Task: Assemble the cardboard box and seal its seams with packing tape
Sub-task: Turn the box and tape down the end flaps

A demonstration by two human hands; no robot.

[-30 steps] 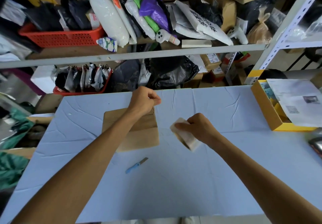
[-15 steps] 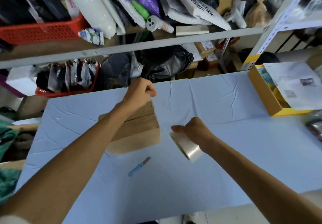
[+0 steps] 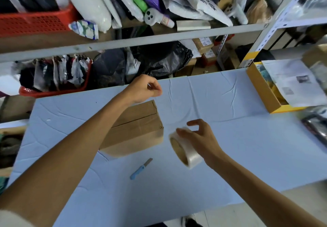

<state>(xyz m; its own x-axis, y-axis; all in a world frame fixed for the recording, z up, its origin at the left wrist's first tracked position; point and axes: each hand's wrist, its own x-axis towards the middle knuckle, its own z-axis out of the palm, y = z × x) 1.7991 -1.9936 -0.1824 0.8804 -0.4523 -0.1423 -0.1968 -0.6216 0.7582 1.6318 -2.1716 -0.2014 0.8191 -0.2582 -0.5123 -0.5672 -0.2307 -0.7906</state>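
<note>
The worktop [image 3: 221, 138] with its creased pale cloth takes up most of the view. The box [image 3: 136, 129] lies on it left of the middle, partly under the left forearm. Its 2 top flaps are folded shut and meet in 1 long seam. I cannot tell whether that seam carries any tape yet.

The left hand [image 3: 143, 88] is raised beyond the box's far corner, thumb and forefinger pinched together. It seems to have the loose end of the tape [image 3: 185, 149], though the clear strip barely shows. The right hand [image 3: 200, 136] holds the roll in the air just right of the box, thumb on its outer face and upper fingers spread loose above it. A small blue knife [image 3: 141, 169] lies near the box's front edge.

Nothing holds the box down, so a pull on the strip could drag or turn it, and the tape would land off the seam. A slack strip might fold onto itself or catch the cloth. With both hands busy, reaching for the knife could let the end snap back onto the roll.
</note>
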